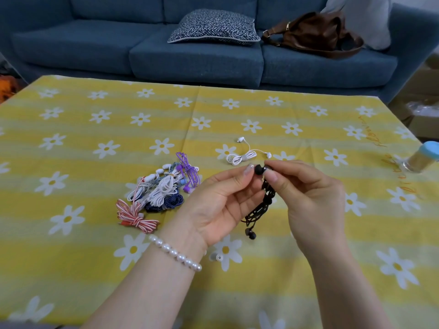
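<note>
Above the near middle of the yellow daisy-cloth table, left hand and right hand, each in a narrow fingertip grip, pinch the top bud of a light, limp black coiled wired earphone, probably best held by that hard bud, while a mixed pile of coiled earphones and a white coiled earphone lie beyond, well clear.

I get one view only — the head camera, wide-angle, facing forward and down across the bench toward the sofa. It sits close over the left hand and right hand, which fill the lower middle.
</note>
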Tool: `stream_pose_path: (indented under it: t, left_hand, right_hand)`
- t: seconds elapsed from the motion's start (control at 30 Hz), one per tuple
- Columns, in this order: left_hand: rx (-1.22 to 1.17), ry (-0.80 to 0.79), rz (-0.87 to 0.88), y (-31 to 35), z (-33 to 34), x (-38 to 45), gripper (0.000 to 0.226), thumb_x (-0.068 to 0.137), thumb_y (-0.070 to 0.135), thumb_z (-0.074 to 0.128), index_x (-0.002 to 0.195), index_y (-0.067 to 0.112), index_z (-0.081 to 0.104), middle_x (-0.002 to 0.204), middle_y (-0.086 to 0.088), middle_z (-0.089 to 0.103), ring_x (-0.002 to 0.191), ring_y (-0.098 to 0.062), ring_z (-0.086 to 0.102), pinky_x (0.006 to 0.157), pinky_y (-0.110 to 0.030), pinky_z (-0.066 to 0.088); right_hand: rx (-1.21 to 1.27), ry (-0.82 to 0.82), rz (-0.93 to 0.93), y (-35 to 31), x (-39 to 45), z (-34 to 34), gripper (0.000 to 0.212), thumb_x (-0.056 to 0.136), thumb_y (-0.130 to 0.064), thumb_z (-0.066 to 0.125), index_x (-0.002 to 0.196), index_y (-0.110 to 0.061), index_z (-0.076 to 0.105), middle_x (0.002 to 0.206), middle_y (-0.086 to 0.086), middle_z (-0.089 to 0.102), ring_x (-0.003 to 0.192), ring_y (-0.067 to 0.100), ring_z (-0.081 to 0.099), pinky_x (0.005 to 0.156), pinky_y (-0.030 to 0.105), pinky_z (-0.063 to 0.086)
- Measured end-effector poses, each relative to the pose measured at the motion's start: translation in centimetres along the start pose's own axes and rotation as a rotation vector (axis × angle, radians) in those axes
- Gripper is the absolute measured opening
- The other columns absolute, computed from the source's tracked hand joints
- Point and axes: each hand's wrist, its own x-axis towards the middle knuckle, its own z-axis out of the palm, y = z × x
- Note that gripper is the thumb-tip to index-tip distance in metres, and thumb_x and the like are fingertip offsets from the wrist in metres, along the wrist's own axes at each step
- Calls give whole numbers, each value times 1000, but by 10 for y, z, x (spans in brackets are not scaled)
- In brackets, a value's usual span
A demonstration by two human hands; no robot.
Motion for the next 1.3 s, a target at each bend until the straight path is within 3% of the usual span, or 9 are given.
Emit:
stream_pose_path:
  t: [0.37,0.5,0.57,0.67,0.77,0.87,1.0,1.3]
  left_hand:
    - [48,38,-89,-2,0,-1,10,59,9,61,57,6,71,53,-3,64,47,-7,63,54,-21,56]
    - [98,32,-146,3,-2,-3,10,59,9,61,56,7,71,51,-2,63,46,-5,62,47,-20,54]
    - [118,35,-172,5,-3,-3,10,58,9,61,54,7,70,50,-2,63,45,-5,62,45,-19,52]
    - [112,49,-174,4,-2,-3,7,56,10,64,52,8,70,49,-2,63,43,-4,61,43,-19,52]
    - [36,24,-143,3,1,-2,11,45,14,72,55,9,70,52,-1,64,42,-4,60,42,-18,51]
    - [-5,8,-115,0,1,-1,9,57,16,68,59,8,71,55,-2,65,44,-5,61,45,-20,53]
    - [32,10,-68,1,-2,1,17,62,19,62,67,5,71,58,-3,65,49,-7,62,53,-21,56]
    - [28,40,-134,0,-2,1,10,60,14,63,54,8,68,51,-2,61,41,-4,57,46,-17,52]
  right_hand:
    - [-250,-22,-118,-1,-2,-2,28,73,-10,66,75,-38,67,80,-13,69,78,6,63,71,15,46]
    - [-287,-76,-104,-1,-1,-3,21,73,-12,65,69,-32,71,80,-13,68,77,6,62,69,16,45]
    - [-301,-100,-86,0,-1,-4,16,73,-13,65,76,-27,72,80,-13,68,77,8,63,69,17,46]
    - [-187,-90,-14,-1,-3,-2,24,73,-5,69,70,-29,72,76,-9,70,74,7,64,66,16,47]
    - [57,-19,110,-5,-2,1,22,73,5,67,74,-16,72,70,-4,72,69,8,66,65,15,50]
    - [158,23,180,-6,-1,1,16,73,5,66,77,-10,72,69,-2,73,67,10,67,64,16,50]
    - [104,46,153,-9,-1,1,19,72,6,68,74,-13,72,67,-7,72,66,5,67,63,13,49]
    - [-10,-25,103,-9,-3,2,25,72,6,69,72,-18,72,67,-9,70,66,4,64,63,14,48]
